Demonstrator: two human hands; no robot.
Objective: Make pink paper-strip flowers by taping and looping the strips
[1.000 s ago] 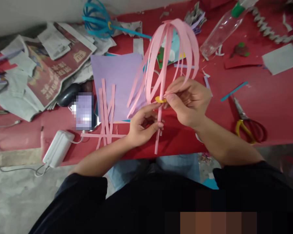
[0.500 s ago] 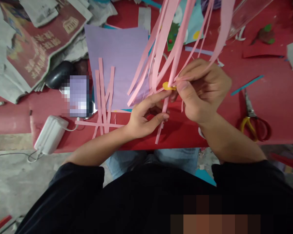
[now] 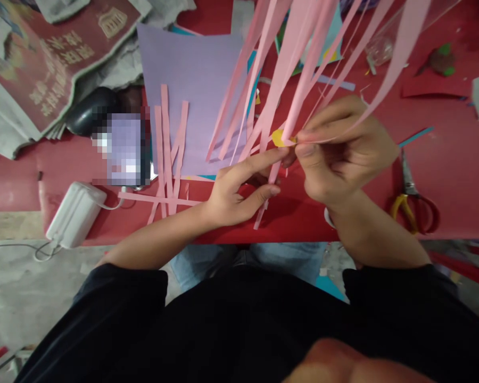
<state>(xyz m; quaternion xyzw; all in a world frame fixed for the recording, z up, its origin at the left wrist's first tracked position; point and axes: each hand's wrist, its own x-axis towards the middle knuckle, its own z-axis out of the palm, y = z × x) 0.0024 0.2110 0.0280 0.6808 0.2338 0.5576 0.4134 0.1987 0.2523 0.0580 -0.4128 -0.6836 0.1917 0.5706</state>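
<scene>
Between the thumb and fingers of my left hand (image 3: 239,191) is a rolled pink paper stem (image 3: 274,173), its lower end sticking out below. Many long pink paper strips (image 3: 277,69) fan out from it toward the far side. A small yellow piece (image 3: 278,139) sits at the joint, just above my left fingertips. My right hand (image 3: 343,151) is closed in a pinch on one pink paper strip (image 3: 401,64), close to that joint. This strip curves up past the right fingers. Some fingertips behind the stem are hidden.
Loose pink strips (image 3: 167,159) overlap a lilac paper sheet (image 3: 195,69) at left. Scissors (image 3: 409,197) with yellow and red handles lie at right. A white power bank (image 3: 76,215), a black mouse-shaped object (image 3: 93,110) and crumpled newspaper (image 3: 67,69) occupy the red table's left.
My right hand has moved slightly right, drawing the pinched strip outward to the right. The fan of strips has spread and shifted. My left hand keeps its hold on the stem.
</scene>
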